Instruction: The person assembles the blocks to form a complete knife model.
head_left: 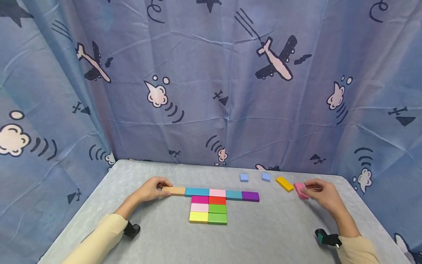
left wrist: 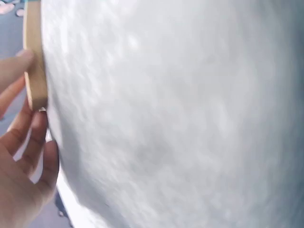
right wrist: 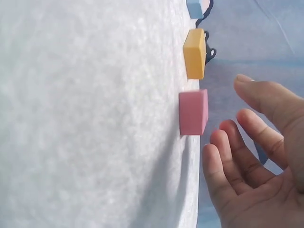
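My left hand (head_left: 152, 190) pinches the left end of a tan wooden block (head_left: 176, 191) between thumb and fingers. In the left wrist view that same block (left wrist: 36, 57) lies along the left side. It meets a row of flat blocks: a blue block (head_left: 197, 192), a light pink block (head_left: 217, 193), another blue block (head_left: 234, 195) and a purple block (head_left: 250, 196). At the right, my right hand (head_left: 324, 194) hovers by a loose pink block (head_left: 299, 190). The right wrist view shows its fingers spread, apart from the pink block (right wrist: 192, 113).
Under the row, two columns of blocks include a red block (head_left: 217, 200), a yellow block (head_left: 199, 217) and green block (head_left: 217, 219). A yellow-orange block (head_left: 284, 184) and two small light-blue blocks (head_left: 244, 178) lie behind. A patterned curtain (head_left: 204, 128) surrounds the grey tabletop (head_left: 263, 234).
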Tool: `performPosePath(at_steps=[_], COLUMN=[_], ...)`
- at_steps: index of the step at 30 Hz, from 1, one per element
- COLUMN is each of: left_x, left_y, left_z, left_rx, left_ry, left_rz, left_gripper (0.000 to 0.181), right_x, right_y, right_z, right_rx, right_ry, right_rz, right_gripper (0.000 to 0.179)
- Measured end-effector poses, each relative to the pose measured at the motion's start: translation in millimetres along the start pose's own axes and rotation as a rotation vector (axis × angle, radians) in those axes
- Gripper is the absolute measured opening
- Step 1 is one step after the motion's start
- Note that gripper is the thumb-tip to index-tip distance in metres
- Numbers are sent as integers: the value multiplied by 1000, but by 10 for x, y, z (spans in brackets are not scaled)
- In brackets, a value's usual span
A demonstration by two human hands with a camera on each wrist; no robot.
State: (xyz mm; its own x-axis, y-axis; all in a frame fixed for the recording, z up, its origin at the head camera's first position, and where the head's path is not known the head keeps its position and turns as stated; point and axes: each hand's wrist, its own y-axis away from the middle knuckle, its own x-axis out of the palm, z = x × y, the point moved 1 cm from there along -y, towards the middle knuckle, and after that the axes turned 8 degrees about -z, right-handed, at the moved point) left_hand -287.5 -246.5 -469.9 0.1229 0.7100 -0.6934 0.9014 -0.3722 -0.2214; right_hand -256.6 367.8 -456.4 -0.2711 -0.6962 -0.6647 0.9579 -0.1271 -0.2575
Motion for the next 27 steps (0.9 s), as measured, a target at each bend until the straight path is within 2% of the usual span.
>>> performPosePath(at_steps=[3, 6, 10, 13, 16, 22, 27], left_x=[8, 48, 155, 248, 336, 485, 565], left_y=[25, 45, 44, 37, 26, -9, -42], left_z=[-100, -244, -424, -519, -587, -642, -647], left_rx=[30, 105, 177, 158, 130, 160, 169], left_ry=[-38, -66, -41, 42, 77, 4, 12], left_rz=[-14, -42, -35, 29, 76, 70, 80], left_gripper=[33, 43, 47, 46, 46, 43, 40], right_x=[3, 7, 26, 47, 69, 96, 90], right_y=[-15, -29, -46, -60, -66, -70, -74], right_z=[-16, -23, -52, -73, -85, -96, -82], right_rx=[3, 5, 27, 36, 57, 94, 89], right_ry=[11, 12, 12, 7, 0, 20, 43], right_rz=[-11, -8, 16, 39, 57, 65, 59], right_gripper=[48, 51, 50, 51, 54, 57, 53])
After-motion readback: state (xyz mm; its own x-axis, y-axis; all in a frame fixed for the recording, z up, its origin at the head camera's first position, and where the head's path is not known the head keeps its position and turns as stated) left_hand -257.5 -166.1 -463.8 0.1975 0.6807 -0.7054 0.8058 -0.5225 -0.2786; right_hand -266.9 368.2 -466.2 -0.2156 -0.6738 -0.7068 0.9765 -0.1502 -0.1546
